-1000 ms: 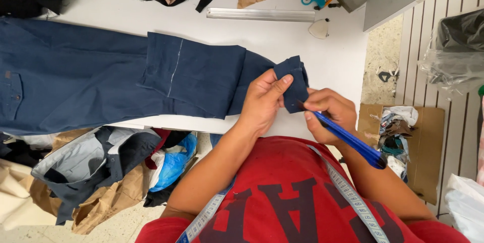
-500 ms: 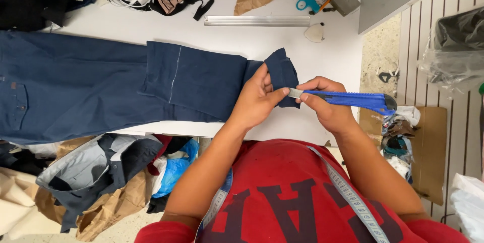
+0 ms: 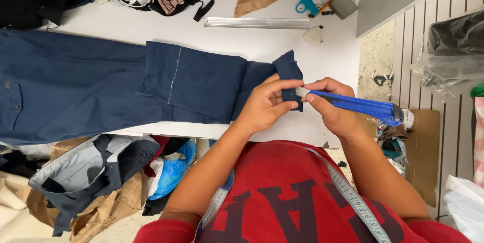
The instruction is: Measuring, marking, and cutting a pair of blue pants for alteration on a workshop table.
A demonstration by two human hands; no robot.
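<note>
While your left hand (image 3: pixel 264 104) pinches the folded hem (image 3: pixel 288 74) of the navy trousers (image 3: pixel 101 84) just right of the frame's centre, fingers clamped together on the cloth, your right hand (image 3: pixel 333 107) is closed around a blue utility knife (image 3: pixel 360 106), its blade end touching the hem's edge. The trousers stretch leftward across the white table (image 3: pixel 333 56) to the frame's left edge. A metal ruler (image 3: pixel 257 22) lies near the top centre, and blue scissors (image 3: pixel 305 2) sit just above it. A measuring tape (image 3: pixel 353 200) hangs round your neck at the bottom.
</note>
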